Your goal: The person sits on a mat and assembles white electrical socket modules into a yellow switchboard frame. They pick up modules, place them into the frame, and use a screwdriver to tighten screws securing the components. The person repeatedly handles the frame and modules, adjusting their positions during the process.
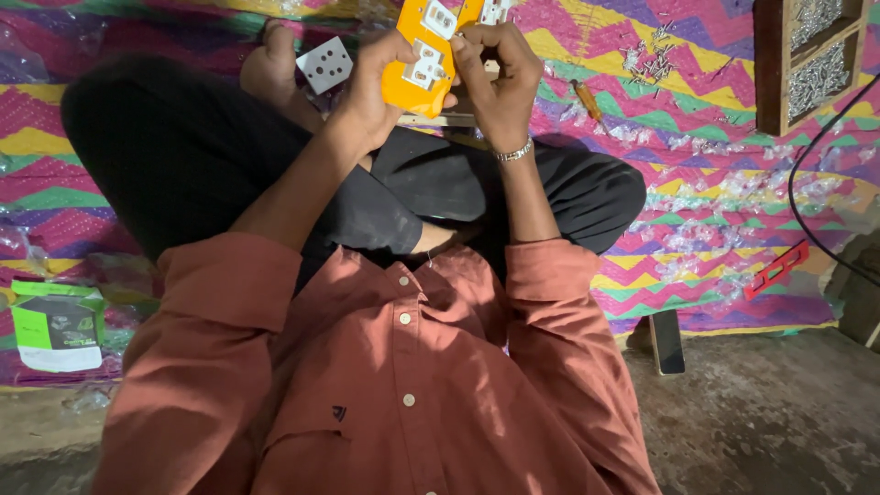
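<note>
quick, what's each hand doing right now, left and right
Left hand: closed around the orange switch plate, gripping its left edge.
Right hand: fingers curled shut, pinching the same plate from the right side.

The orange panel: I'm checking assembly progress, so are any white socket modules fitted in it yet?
Yes: the orange panel shows white socket modules seated in its face; both hands grip it.

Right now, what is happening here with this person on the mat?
A person sits cross-legged on a colourful zigzag mat. The left hand and the right hand together hold an orange plastic board with white sockets. A white socket plate lies beside the knee, and loose metal screws lie scattered nearby.
</note>
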